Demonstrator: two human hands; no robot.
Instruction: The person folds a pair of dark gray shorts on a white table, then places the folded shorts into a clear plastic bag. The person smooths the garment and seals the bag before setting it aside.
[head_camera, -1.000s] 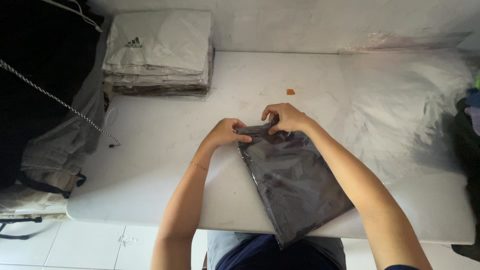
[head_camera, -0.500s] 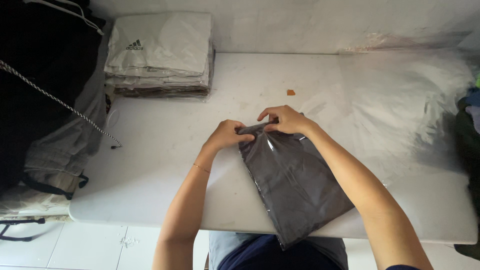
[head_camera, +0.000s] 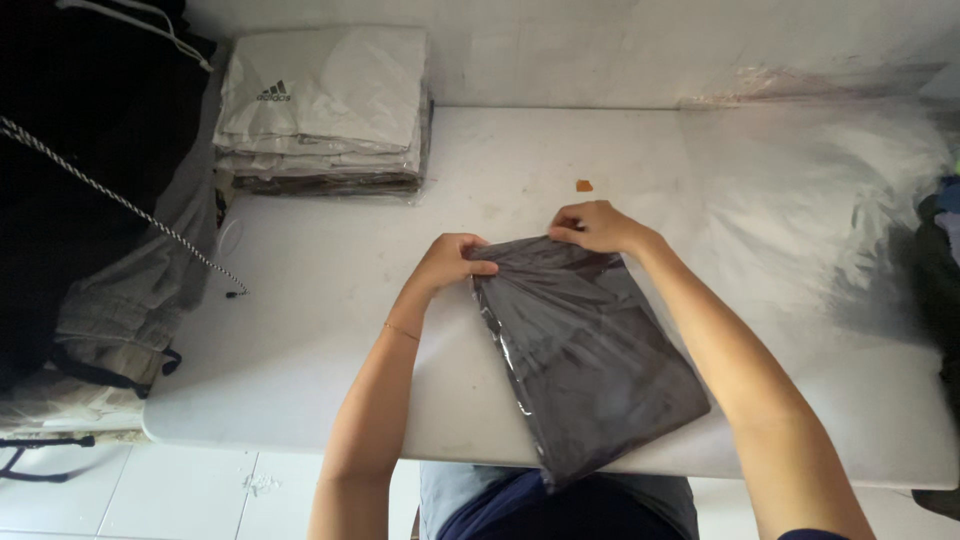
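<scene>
White table (head_camera: 330, 300) seen from above, against a pale wall. Left hand (head_camera: 452, 262) and right hand (head_camera: 592, 227) are both closed, pinching the far edge of a dark folded garment in a clear plastic bag (head_camera: 585, 355) (near corner overhanging the table edge at 6 o'clock). Small orange scrap (head_camera: 584, 185) lies just beyond the right hand at 12 o'clock. Stack of bagged pale garments (head_camera: 325, 110) sits at 10 o'clock; dark clothing with a striped drawcord (head_camera: 120, 200) at 9 o'clock; clear plastic sheeting (head_camera: 830, 200) at 2 o'clock
</scene>
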